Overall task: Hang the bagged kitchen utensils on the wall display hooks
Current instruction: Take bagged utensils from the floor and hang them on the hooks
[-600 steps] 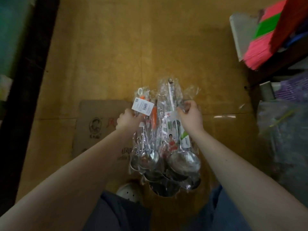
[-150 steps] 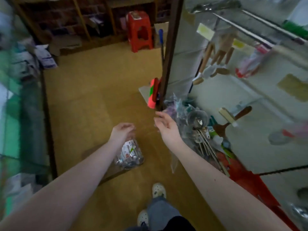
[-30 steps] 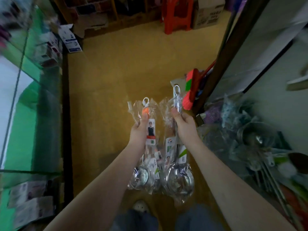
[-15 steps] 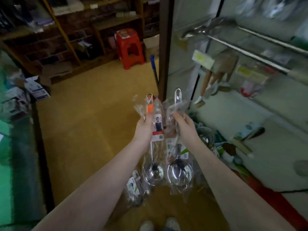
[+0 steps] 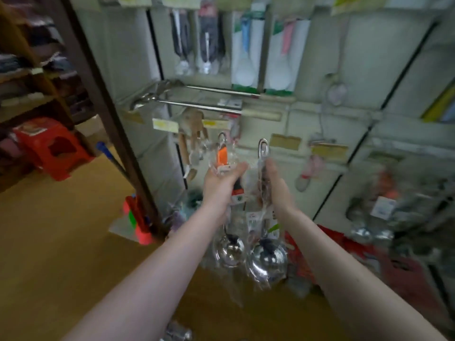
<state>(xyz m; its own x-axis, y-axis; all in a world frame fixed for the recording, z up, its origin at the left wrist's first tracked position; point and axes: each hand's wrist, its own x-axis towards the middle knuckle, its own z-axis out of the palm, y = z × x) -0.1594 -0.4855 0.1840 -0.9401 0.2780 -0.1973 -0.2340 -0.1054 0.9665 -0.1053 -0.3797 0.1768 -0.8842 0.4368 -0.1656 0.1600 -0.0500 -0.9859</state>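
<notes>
Fingers [image 5: 240, 168] grip bagged ladles [image 5: 267, 260], now nr wall [image 5: 320, 129].

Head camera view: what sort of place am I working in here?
Probably a small housewares shop. Packaged spoons hang in rows on the white wall, yellow labels dot it, and stocked wooden shelves stand at the left.

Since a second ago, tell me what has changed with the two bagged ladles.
Both ladles went up, from over the floor to in front of the wall display. The left grip carried the orange-handled ladle up, the right grip the steel-handled ladle, hanging loops on top. Unchanged: each grip holds its own bag, side by side, bowls down; neither ladle is on a hook yet.
</notes>
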